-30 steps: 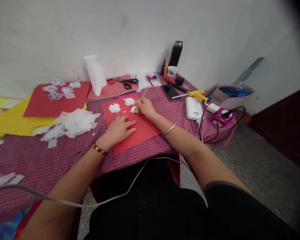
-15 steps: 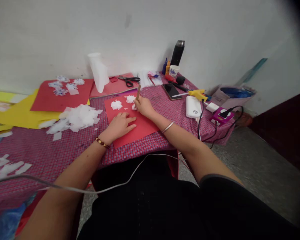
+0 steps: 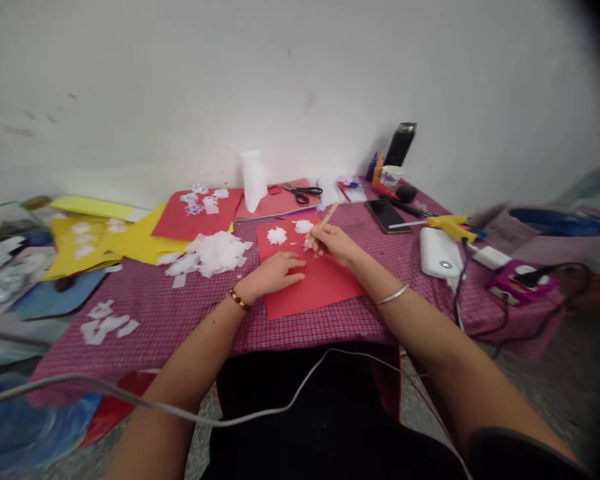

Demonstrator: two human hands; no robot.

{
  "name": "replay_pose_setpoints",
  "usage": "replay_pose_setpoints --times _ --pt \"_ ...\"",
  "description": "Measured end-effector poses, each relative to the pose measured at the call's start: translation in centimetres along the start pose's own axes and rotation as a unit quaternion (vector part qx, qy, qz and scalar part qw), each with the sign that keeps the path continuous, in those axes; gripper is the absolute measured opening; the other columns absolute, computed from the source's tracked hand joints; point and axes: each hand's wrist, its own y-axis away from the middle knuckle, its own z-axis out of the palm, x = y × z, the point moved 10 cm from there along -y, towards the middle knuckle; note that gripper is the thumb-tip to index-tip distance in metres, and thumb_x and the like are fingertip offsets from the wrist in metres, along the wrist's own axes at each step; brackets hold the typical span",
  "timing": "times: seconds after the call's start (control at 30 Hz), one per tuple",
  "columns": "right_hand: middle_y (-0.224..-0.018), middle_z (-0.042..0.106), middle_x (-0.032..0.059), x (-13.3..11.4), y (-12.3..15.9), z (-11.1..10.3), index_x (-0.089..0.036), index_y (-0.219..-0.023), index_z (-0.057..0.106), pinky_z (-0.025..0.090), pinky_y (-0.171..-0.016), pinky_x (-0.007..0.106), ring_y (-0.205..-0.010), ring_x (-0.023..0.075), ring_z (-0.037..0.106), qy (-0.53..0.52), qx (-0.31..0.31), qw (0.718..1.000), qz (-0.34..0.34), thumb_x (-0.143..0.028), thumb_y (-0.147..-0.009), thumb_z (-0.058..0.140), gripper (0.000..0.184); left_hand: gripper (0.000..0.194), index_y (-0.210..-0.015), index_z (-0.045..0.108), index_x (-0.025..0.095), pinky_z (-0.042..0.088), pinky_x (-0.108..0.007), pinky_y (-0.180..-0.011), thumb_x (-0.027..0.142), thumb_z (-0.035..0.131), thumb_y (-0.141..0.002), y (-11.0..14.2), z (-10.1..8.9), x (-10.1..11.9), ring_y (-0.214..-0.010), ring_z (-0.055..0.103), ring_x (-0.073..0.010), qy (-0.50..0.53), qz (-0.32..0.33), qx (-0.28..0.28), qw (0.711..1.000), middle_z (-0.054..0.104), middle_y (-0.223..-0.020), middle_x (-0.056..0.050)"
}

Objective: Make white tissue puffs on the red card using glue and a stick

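Observation:
My right hand (image 3: pixel 331 241) is closed around a slim light-brown wooden stick (image 3: pixel 332 213), whose upper end points up and away. Below its fingertips is a small bit of white paper (image 3: pixel 308 245), partly covered by the fingers. My left hand (image 3: pixel 279 272) lies flat with fingers apart on the red paper sheet (image 3: pixel 325 287). Two fluffy white tissue-paper tufts, a left one (image 3: pixel 277 235) and a right one (image 3: pixel 303 227), sit near the sheet's far edge, just beyond my hands.
Left of the sheet lies a heap of white paper squares (image 3: pixel 215 255). Behind are a white paper roll (image 3: pixel 254 181) and black scissors (image 3: pixel 303 193). To the right are a phone (image 3: pixel 387 216), a yellow glue gun (image 3: pixel 447 227), a white power bank (image 3: pixel 440 253) and a purple power strip (image 3: pixel 523 281). A pale cable (image 3: pixel 260 417) crosses in front.
The view has swung left, so the table's things appear farther right and lower. My right hand still grips the stick, which now leans more to the right. My left hand stays on the red sheet.

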Motion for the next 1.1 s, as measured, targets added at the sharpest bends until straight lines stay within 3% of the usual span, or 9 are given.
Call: replay_pose_setpoints --times 0.1,0.2,0.33,0.5,0.63,0.73,0.83,0.97,1.1 --pt "-0.051 0.060 -0.0014 1.0 0.5 2.1 -0.014 -0.078 0.064 0.045 -0.042 0.016 -0.041 0.0078 0.054 -0.020 -0.081 0.996 0.029 -0.034 -0.094 0.062 0.025 0.029 -0.108 0.076 0.020 0.050 -0.031 -0.088 0.029 0.053 -0.093 1.2 -4.0 -4.1 -0.096 0.068 -0.0211 -0.006 -0.082 0.043 0.996 0.076 -0.106 -0.007" --pt "-0.053 0.063 0.0007 1.9 0.7 2.9 -0.013 -0.078 0.065 0.047 -0.043 0.017 -0.043 0.0086 0.057 -0.027 -0.114 0.992 0.049 -0.029 -0.094 0.063 0.023 0.031 -0.097 0.077 0.016 0.049 -0.035 -0.084 0.019 0.047 -0.088 3.7 -7.9 -8.7 -0.093 0.067 -0.0244 -0.038 -0.168 0.080 0.982 0.076 -0.099 -0.011" --pt "-0.054 0.064 0.0006 2.3 0.6 2.9 -0.013 -0.078 0.065 0.050 -0.045 0.017 -0.044 0.0084 0.058 -0.035 -0.120 0.990 0.058 -0.025 -0.096 0.061 0.022 0.029 -0.089 0.079 0.018 0.050 -0.032 -0.077 0.014 0.056 -0.070 5.9 -8.5 -12.0 -0.083 0.067 -0.0235 -0.052 -0.205 0.016 0.977 0.076 -0.087 -0.007" --pt "-0.056 0.066 0.0018 2.5 0.4 3.0 -0.013 -0.077 0.065 0.050 -0.046 0.016 -0.047 0.0081 0.058 -0.038 -0.129 0.989 0.058 -0.027 -0.095 0.063 0.022 0.023 -0.082 0.079 0.022 0.048 -0.040 -0.091 0.022 0.067 -0.062 6.0 -6.5 -12.7 -0.098 0.064 -0.0306 -0.068 -0.223 -0.006 0.972 0.074 -0.095 -0.010" --pt "-0.057 0.067 0.0020 2.4 0.5 3.1 -0.013 -0.077 0.065 0.050 -0.045 0.016 -0.047 0.0082 0.058 -0.040 -0.131 0.989 0.055 -0.028 -0.093 0.067 0.021 0.002 -0.063 0.069 0.019 0.043 -0.050 -0.097 0.021 0.068 -0.063 5.2 -5.7 -12.7 -0.107 0.060 -0.0380 -0.058 -0.252 0.049 0.965 0.071 -0.094 -0.016" --pt "-0.054 0.066 0.0012 2.3 0.5 3.1 -0.013 -0.076 0.066 0.050 -0.045 0.016 -0.046 0.0083 0.058 -0.042 -0.134 0.989 0.053 -0.028 -0.092 0.067 0.022 0.017 -0.049 0.056 0.018 0.040 -0.054 -0.099 0.017 0.067 -0.061 4.9 -6.3 -12.8 -0.110 0.058 -0.0418 -0.008 -0.264 0.110 0.958 0.069 -0.085 -0.018" --pt "-0.054 0.066 0.0013 2.2 0.5 3.2 -0.013 -0.075 0.066 0.050 -0.044 0.016 -0.046 0.0082 0.058 -0.048 -0.134 0.989 0.048 -0.027 -0.091 0.068 0.021 0.020 -0.046 0.052 0.020 0.044 -0.046 -0.092 0.015 0.066 -0.060 5.3 -7.8 -13.1 -0.101 0.060 -0.0368 0.077 -0.273 0.169 0.944 0.066 -0.072 -0.013" --pt "-0.055 0.067 0.0023 1.9 0.3 3.3 -0.013 -0.075 0.066 0.049 -0.043 0.017 -0.044 0.0086 0.057 -0.063 -0.128 0.989 0.035 -0.028 -0.089 0.070 0.021 0.007 -0.059 0.061 0.020 0.047 -0.031 -0.069 0.022 0.066 -0.063 6.2 -9.4 -12.9 -0.072 0.060 -0.0213 0.251 -0.268 0.232 0.901 0.060 -0.062 -0.003" --pt "-0.057 0.066 -0.0014 0.5 0.1 2.7 -0.014 -0.081 0.067 0.048 -0.044 0.016 -0.046 0.0074 0.056 -0.098 -0.085 0.992 -0.012 -0.030 -0.087 0.072 0.018 0.016 -0.067 0.057 0.019 0.046 -0.025 -0.057 0.030 0.069 -0.064 5.4 -8.0 -11.2 -0.055 0.054 -0.0120 0.448 -0.237 0.230 0.831 0.057 -0.060 0.002"
